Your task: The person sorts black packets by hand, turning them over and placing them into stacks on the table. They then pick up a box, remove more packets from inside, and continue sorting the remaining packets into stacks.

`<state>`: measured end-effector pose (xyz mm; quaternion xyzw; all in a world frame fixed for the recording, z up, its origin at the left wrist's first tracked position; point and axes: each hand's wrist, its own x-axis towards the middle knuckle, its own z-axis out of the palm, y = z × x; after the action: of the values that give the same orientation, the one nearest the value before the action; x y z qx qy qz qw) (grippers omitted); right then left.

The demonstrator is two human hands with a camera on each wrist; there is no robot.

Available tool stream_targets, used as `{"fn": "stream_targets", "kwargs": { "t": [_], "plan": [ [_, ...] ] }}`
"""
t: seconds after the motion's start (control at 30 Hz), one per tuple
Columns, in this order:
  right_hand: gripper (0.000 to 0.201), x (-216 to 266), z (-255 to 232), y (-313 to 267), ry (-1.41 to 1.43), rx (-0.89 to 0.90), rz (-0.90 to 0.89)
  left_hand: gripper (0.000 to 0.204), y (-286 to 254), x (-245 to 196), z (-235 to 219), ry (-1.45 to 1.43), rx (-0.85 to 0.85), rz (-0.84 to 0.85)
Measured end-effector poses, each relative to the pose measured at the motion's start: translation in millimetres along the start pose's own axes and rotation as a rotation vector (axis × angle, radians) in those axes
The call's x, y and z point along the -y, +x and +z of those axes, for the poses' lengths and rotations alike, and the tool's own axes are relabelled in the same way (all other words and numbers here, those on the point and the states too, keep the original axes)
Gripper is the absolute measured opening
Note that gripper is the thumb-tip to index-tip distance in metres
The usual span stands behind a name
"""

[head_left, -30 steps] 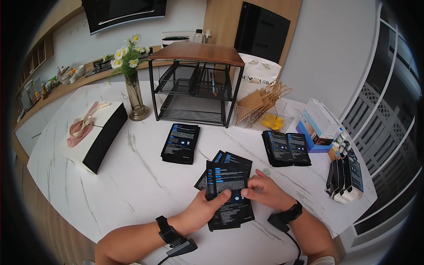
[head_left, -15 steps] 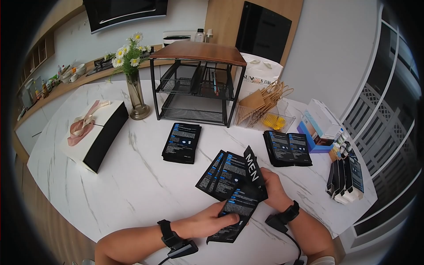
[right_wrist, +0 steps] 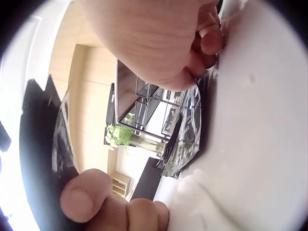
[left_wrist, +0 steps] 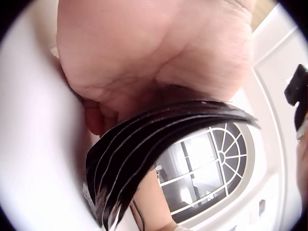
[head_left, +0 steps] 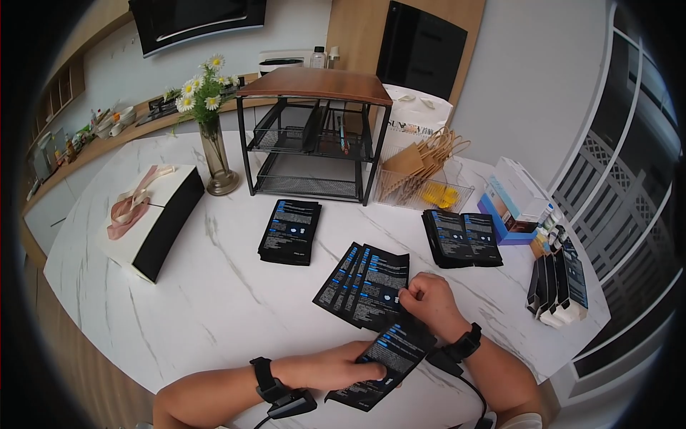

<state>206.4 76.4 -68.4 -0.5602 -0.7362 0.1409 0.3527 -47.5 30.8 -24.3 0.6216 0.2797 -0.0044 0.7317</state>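
Note:
My left hand [head_left: 334, 366] grips a small stack of black packets [head_left: 389, 365], thumb on top, over the near part of the table; the left wrist view shows several layered packet edges [left_wrist: 139, 149] below the palm. Beyond it, overlapping black packets [head_left: 368, 286] lie fanned on the marble table [head_left: 236, 314]. With thumb and fingers my right hand [head_left: 436, 304] pinches the right edge of the top fanned packet. In the right wrist view the right hand [right_wrist: 154, 43] holds the fanned packets [right_wrist: 187, 139] near the tabletop, the left fingers [right_wrist: 115, 207] below.
Packet stacks [head_left: 289, 232] [head_left: 463, 237] lie farther back. Behind them stand a mesh rack [head_left: 311, 179], a flower vase [head_left: 220, 168] and a wire basket [head_left: 421, 189]. A ribboned box [head_left: 153, 222] is at left; a blue-white box [head_left: 511, 207] and black cartons [head_left: 557, 289] are at right.
One packet has left the held stack and lies on the fan, its MEN side no longer showing. My left hand has moved nearer the body with the tilted stack.

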Motion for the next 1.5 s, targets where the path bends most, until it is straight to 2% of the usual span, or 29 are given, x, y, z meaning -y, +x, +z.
{"fn": "stream_targets", "kwargs": {
  "t": [0.07,0.13,0.2,0.3,0.37,0.47,0.8,0.87,0.97,1.1,1.17,1.2,1.27,1.3,1.5],
  "plan": [
    [0.036,-1.9,-1.6,0.8,0.009,0.036,-0.007,0.037,16.3,27.3,-2.8,-0.266,0.05,0.252],
    [0.039,1.2,-3.1,1.8,-0.002,0.042,-0.014,0.036,18.1,26.4,-6.9,-0.284,0.045,0.23],
    [0.042,2.2,-3.4,2.7,-0.013,0.049,-0.023,0.037,19.2,27.8,-7.7,-0.332,-0.08,0.256],
    [0.046,-2.7,-0.2,2.6,-0.027,0.042,-0.101,0.036,20.0,26.3,-9.7,-0.325,-0.156,0.298],
    [0.046,-7.3,3.5,2.1,-0.044,-0.017,-0.145,0.032,22.9,30.5,-8.7,-0.29,-0.269,0.322],
    [0.045,-6.9,2.7,2.8,-0.038,-0.01,-0.162,0.033,15.6,21.4,-6.3,-0.279,-0.296,0.272],
    [0.046,-7.7,0.4,3.2,-0.053,0.045,-0.148,0.035,16.6,21.9,-6.8,-0.271,-0.298,0.273],
    [0.037,-11.8,0.8,3.3,-0.059,0.04,-0.203,0.036,16.1,20.7,-7.2,-0.279,-0.293,0.265],
    [0.045,-6.3,-0.7,3.1,-0.05,0.058,-0.137,0.037,17.2,21.8,-7.6,-0.282,-0.296,0.276],
    [0.041,-12.7,4.2,1.9,-0.053,0.018,-0.18,0.037,21.6,25.4,-9.6,-0.307,-0.336,0.295],
    [0.045,-9.8,4.7,1.0,0.039,0.001,-0.095,0.041,23.0,27.4,-11.3,-0.48,-0.326,0.261],
    [0.045,-5.7,3.6,-2.0,0.037,0.002,-0.108,0.041,23.9,29.3,-12.7,-0.479,-0.334,0.271],
    [0.058,8.7,-5.4,-10.9,0.469,0.056,0.376,0.043,28.3,34.3,-16.9,-0.732,-0.273,0.27],
    [0.069,16.8,-11.7,-12.7,0.37,0.089,0.34,0.044,32.3,36.3,-19.9,-0.765,-0.273,0.249],
    [0.073,36.5,-10.9,-21.3,0.458,0.147,0.381,0.039,34.0,32.8,-15.1,-0.603,-0.315,0.325]
  ]
}}
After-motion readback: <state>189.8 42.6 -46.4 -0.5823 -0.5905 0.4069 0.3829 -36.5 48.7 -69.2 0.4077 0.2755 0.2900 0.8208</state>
